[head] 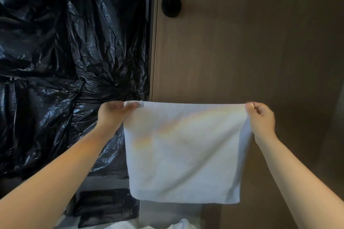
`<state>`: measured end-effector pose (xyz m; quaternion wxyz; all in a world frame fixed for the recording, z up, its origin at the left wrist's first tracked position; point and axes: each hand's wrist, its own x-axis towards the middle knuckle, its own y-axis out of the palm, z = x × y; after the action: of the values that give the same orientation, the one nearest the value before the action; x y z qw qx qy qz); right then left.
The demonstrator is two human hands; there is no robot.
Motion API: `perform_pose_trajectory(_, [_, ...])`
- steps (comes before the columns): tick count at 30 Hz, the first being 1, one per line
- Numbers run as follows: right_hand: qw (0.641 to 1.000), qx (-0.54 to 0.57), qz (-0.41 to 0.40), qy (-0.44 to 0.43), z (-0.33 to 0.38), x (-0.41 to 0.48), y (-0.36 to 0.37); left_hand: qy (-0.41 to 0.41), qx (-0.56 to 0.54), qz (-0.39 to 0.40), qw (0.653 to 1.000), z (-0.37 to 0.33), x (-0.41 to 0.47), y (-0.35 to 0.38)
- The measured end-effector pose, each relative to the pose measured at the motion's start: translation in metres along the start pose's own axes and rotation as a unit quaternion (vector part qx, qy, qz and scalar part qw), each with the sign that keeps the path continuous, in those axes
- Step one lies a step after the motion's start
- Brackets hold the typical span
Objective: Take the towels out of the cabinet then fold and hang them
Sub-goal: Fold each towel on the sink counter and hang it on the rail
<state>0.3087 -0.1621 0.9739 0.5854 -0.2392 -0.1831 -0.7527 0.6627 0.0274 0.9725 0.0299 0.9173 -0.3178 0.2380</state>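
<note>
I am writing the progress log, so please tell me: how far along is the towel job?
Done: one pale square terry towel is already taken out. In hand: the left hand and the right hand pinch its top corners, so it hangs spread before the brown wooden cabinet door. Left: folding and hanging it; more white cloth lies below, not yet hung.

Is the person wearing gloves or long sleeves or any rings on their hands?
No. Both forearms are bare as far as the picture reaches, with no sleeves and no gloves. The left hand and the right hand show no rings on the fingers in view. Neither wrist has a watch or bracelet.
</note>
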Motion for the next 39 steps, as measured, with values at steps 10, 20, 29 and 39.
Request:
perform_pose_trajectory(10, [0.999, -0.008, -0.007, 0.037, -0.009, -0.003, 0.000, 0.106, 0.016, -0.018, 0.994, -0.007, -0.010, 0.002])
perform_pose_trajectory(20, [0.955, -0.282, 0.090, 0.011, -0.012, -0.044, -0.001, 0.057, 0.035, 0.068, 0.995, -0.019, -0.045, 0.024])
perform_pose_trajectory(29, [0.913, -0.013, 0.406, 0.036, 0.016, -0.158, 0.032, 0.090, 0.079, 0.230, 0.966, 0.006, -0.106, 0.056])
perform_pose_trajectory(39, [0.910, 0.026, 0.413, 0.038, -0.003, -0.188, 0.030, -0.011, 0.040, 0.263, 0.964, 0.023, -0.134, 0.045])
